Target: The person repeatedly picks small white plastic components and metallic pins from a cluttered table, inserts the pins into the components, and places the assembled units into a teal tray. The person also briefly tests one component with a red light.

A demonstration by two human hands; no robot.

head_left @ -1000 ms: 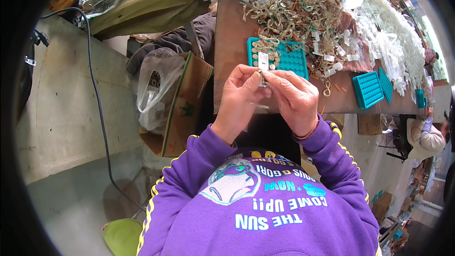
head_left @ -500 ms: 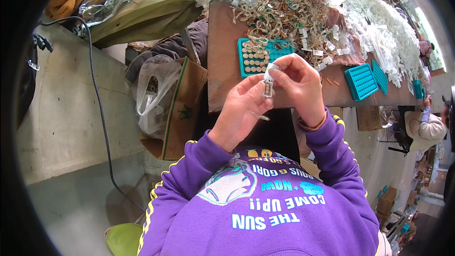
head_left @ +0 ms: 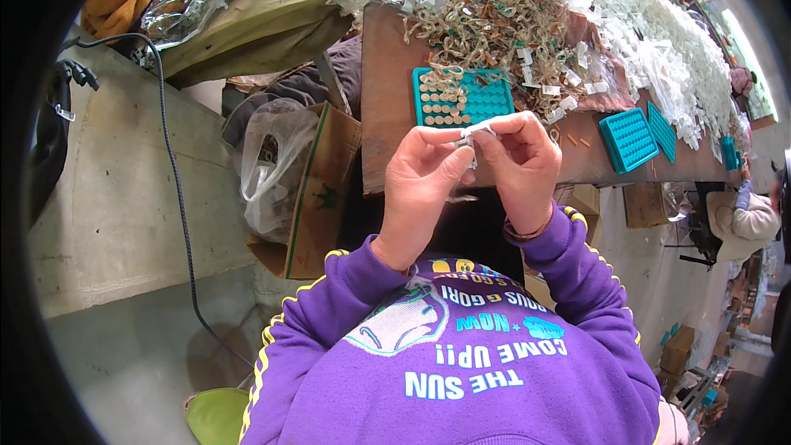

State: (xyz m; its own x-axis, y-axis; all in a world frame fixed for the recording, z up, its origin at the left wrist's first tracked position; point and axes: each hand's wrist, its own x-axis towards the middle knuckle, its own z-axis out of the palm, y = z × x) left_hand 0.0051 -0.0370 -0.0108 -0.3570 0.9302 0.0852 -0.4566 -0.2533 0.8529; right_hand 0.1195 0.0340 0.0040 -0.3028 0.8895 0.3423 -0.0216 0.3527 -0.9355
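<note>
White clip (head_left: 471, 133) sits pinched between your two hands, raised in front of your chest and just above the near edge of the bench (head_left: 381, 115). Your left hand (head_left: 422, 189) closes thumb and forefinger on its left end; your right hand (head_left: 521, 166) curls over and grips the right end, so both hands hold the same small piece and their fingertips nearly touch. How the clip is shaped is too small to tell.

Just beyond your knuckles lies a teal tray (head_left: 461, 97), its left part filled with rows of small tan pieces, the rest of its holes bare. Behind it spreads a heap (head_left: 503, 16) of tan and white parts, and a long pile of white parts (head_left: 659, 49) runs off to the right. Two more teal trays (head_left: 630, 138) lie right of your hands. Left of the bench stands a cardboard box (head_left: 317, 189) with a clear plastic bag (head_left: 272, 169) against it, and a black cable (head_left: 177, 189) runs down the concrete.
</note>
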